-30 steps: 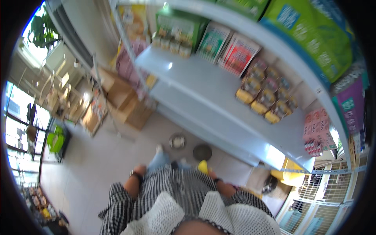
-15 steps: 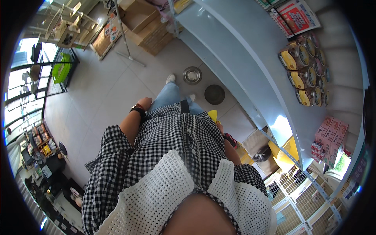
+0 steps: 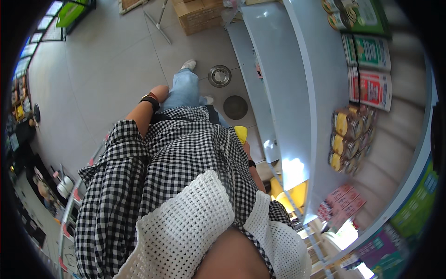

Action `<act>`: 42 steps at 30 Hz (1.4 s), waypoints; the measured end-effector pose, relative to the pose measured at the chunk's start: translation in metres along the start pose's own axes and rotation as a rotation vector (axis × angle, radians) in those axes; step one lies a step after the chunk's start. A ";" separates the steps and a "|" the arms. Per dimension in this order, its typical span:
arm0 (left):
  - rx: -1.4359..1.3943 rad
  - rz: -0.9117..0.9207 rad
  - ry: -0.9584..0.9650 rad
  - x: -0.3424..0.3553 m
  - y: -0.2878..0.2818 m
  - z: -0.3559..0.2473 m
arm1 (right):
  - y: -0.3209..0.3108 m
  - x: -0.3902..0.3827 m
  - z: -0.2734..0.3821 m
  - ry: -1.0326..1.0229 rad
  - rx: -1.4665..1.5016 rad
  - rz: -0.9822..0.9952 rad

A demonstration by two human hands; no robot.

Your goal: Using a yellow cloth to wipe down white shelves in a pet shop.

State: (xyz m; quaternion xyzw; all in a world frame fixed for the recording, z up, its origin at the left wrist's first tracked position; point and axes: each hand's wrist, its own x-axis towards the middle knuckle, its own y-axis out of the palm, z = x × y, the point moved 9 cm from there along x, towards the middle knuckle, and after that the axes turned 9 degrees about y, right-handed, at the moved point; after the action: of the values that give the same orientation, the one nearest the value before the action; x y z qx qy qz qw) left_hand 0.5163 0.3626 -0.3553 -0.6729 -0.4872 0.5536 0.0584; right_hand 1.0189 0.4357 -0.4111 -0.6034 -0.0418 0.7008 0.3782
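My left hand (image 3: 160,93) hangs beside my left thigh, with a dark band at the wrist. Its back faces up and the fingers are hidden beneath it, apart from any object. On the other side, my right hand (image 3: 246,148) is down at my right hip, partly covered by my checked shirt. A yellow thing (image 3: 240,134), soft-looking like a cloth, sticks out at its fingers, and the hand seems closed on it. On the tiled floor ahead of my feet are a shiny steel bowl (image 3: 219,76) and a dark round dish (image 3: 235,107).
Grey-blue metal shelving (image 3: 283,69) runs along my right. It carries shrink-wrapped jars (image 3: 348,137), red packs (image 3: 370,89), green packs (image 3: 368,50) and pink boxes (image 3: 341,204). Cardboard boxes (image 3: 200,16) stand ahead. A silver ladder-like frame (image 3: 67,228) is behind my left side.
My view has turned and moved along the shelving, bringing green packs into sight. My legs have shifted mid-step. Both hands stay low at my sides, the yellow thing still by the right.
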 end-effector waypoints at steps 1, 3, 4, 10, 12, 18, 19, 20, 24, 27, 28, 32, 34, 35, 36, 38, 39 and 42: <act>-0.011 -0.011 -0.015 0.000 -0.001 0.005 | -0.021 -0.019 0.030 0.025 0.097 -0.028; -0.107 -0.013 -0.062 -0.012 0.011 0.002 | -0.054 -0.028 0.030 0.081 0.231 -0.026; -0.159 -0.022 -0.094 -0.015 0.009 0.000 | -0.069 -0.017 0.020 0.093 0.343 -0.041; -0.329 -0.052 -0.191 -0.030 0.021 0.016 | -0.197 0.023 0.093 -0.006 0.310 -0.380; -0.329 -0.053 -0.224 -0.036 0.018 0.016 | -0.224 0.031 0.125 -0.059 0.266 -0.401; -0.404 -0.238 -0.314 -0.045 0.021 0.033 | -0.277 0.113 0.237 -0.386 0.023 -0.788; -0.445 -0.230 -0.347 -0.050 0.028 0.042 | -0.275 0.144 0.256 -0.412 -0.021 -0.779; -0.488 -0.211 -0.375 -0.055 0.034 0.048 | -0.264 0.181 0.279 -0.378 -0.072 -0.690; -0.520 -0.149 -0.385 -0.058 0.044 0.057 | -0.209 0.268 0.367 -0.097 -0.056 -0.593; -0.577 -0.163 -0.438 -0.069 0.058 0.071 | -0.176 0.267 0.441 -0.087 0.023 -0.720; -0.568 -0.148 -0.454 -0.075 0.058 0.073 | -0.155 0.248 0.480 -0.129 0.042 -0.648; -0.560 -0.059 -0.430 -0.058 0.051 0.067 | -0.141 0.245 0.573 -0.618 -0.280 -0.659; -0.549 -0.056 -0.430 -0.064 0.051 0.069 | -0.122 0.237 0.599 -0.523 -0.326 -0.482; -0.513 -0.054 -0.419 -0.067 0.052 0.071 | -0.127 0.226 0.611 -0.511 -0.309 -0.477; -0.475 -0.049 -0.409 -0.071 0.053 0.073 | -0.128 0.212 0.623 -0.523 -0.502 -0.533; -0.465 -0.025 -0.417 -0.080 0.060 0.074 | -0.124 0.210 0.611 -0.519 -0.674 -0.585; -0.483 -0.011 -0.413 -0.075 0.064 0.072 | -0.129 0.204 0.604 -0.580 -0.676 -0.745; -0.466 0.071 -0.442 -0.070 0.072 0.074 | -0.125 0.225 0.578 -0.744 -0.472 -0.841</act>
State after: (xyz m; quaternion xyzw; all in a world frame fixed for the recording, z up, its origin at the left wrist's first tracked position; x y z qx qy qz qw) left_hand 0.5060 0.2410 -0.3801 -0.5484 -0.5779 0.5615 -0.2237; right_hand 0.5753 0.8846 -0.3747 -0.3173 -0.5603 0.6270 0.4384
